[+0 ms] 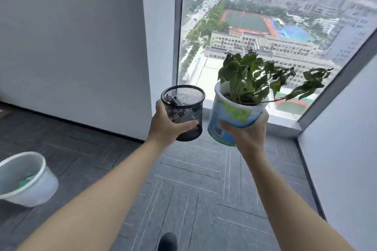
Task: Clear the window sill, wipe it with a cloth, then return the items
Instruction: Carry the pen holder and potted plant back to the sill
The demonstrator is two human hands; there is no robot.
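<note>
My left hand [166, 123] grips a black mesh pen holder [184, 108] with a few pens inside, held in the air in front of the window. My right hand [247, 131] holds a potted plant [230, 116] from below, a white and blue pot with green leaves, tilted slightly to the right. Both items hang just short of the low white window sill [283, 125], which runs along the bottom of the glass. No cloth shows on the sill.
A white bucket [43, 171] with something green inside stands on the grey carpet at the left. White walls close in the window recess on both sides. The toe of a dark shoe [168, 241] shows at the bottom edge.
</note>
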